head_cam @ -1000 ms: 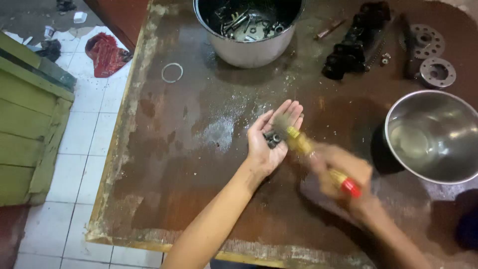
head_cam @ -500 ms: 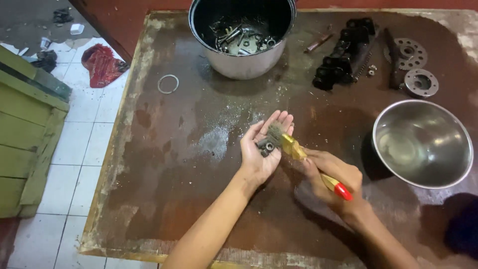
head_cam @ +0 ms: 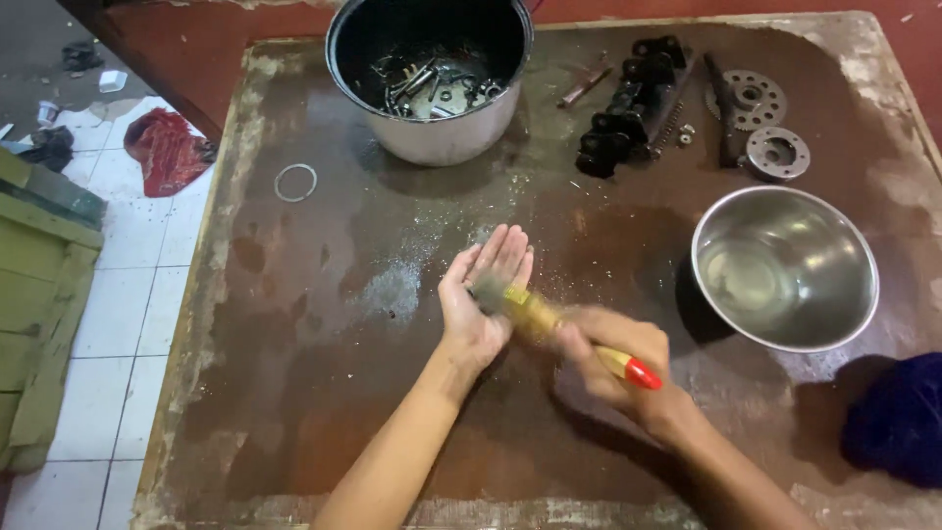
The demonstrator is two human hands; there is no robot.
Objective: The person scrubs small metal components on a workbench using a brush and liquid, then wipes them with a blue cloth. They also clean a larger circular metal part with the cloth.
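Note:
My left hand lies palm up over the stained brown board, fingers stretched out. A small dark metal part rests in the palm, mostly hidden by bristles. My right hand, blurred by motion, grips a paintbrush with a yellow handle and a red tip. The bristles press against my left palm.
A dark pot with metal parts stands at the back. A black chain-like piece, two gear discs and a steel bowl holding liquid sit to the right. A metal ring, red rag, blue cloth.
The brush has swept back and forth across my left palm. The camera view shifted slightly, so the pot and bowl sit lower in the picture.

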